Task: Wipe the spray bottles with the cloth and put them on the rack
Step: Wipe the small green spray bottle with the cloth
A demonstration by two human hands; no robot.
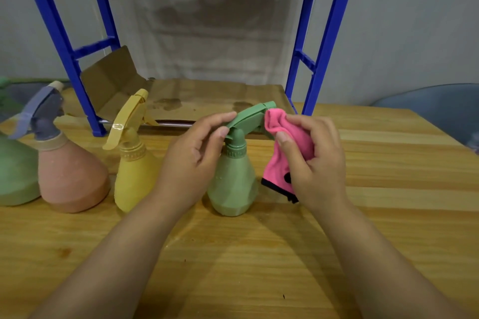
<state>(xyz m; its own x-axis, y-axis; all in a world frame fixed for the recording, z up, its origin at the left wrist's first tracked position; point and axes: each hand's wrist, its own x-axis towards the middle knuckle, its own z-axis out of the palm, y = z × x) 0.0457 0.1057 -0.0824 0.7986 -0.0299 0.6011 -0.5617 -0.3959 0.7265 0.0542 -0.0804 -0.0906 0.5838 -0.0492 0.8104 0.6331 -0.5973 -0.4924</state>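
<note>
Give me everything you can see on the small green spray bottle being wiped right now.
The small matte green plastic spray bottle stands upright on the wooden table, right of the yellow spray bottle. It has a faceted, droplet-speckled body, ribbed collar and green trigger head. The left hand pinches the head; the right hand presses the pink cloth to its nozzle.

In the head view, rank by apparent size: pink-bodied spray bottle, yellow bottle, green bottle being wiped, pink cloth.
1. Pink-bodied spray bottle, widest.
2. Yellow bottle and green bottle: look alike, and the left hand hides part of both, so unranked.
3. Pink cloth, bunched in the right hand.
</note>
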